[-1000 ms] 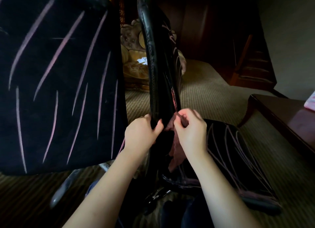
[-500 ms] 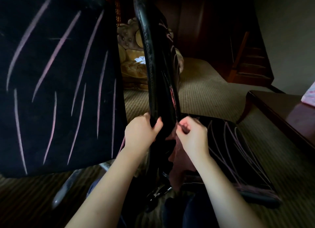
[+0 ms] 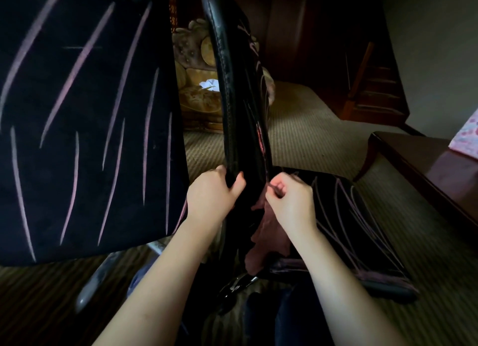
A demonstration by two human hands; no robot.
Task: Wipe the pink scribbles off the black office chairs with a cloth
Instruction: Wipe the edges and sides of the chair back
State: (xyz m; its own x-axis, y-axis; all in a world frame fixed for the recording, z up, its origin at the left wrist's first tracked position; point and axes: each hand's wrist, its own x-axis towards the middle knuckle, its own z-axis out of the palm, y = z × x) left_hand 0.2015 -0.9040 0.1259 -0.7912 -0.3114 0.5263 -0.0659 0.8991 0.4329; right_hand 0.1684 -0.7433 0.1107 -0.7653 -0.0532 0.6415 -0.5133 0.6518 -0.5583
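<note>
A black office chair backrest stands edge-on in the middle, with pink scribbles on its right face. My left hand grips its near edge low down. My right hand pinches a dull pink cloth against the backrest's right face; the cloth hangs down to the seat. The seat on the right carries several pink lines. A second black chair back, streaked with pink strokes, fills the left.
A dark wooden table with a pink patterned item stands at the right. An ornate golden armchair sits behind the chairs. Wooden stairs rise at the back right. Striped carpet covers the floor.
My right hand has slid a little down the backrest's right face with the cloth. My left hand keeps its grip on the edge.
</note>
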